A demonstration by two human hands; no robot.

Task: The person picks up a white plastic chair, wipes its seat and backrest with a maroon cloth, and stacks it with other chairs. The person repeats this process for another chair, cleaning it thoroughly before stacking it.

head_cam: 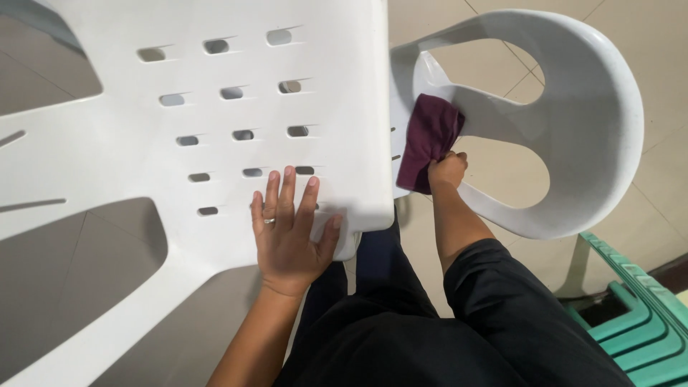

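Left hand (288,231) flat, fingers spread on slotted smooth white plastic chair (107,143). Right hand (446,170) clenched on maroon cloth (428,140) against curved armrest (602,107).

There was one white plastic chair (215,93) (tipped on its side), one maroon cloth (428,140), two hands — a left hand (290,233) and a right hand (448,170) — one ring (269,221), and one stack of green chairs (638,322) at the lower right corner.
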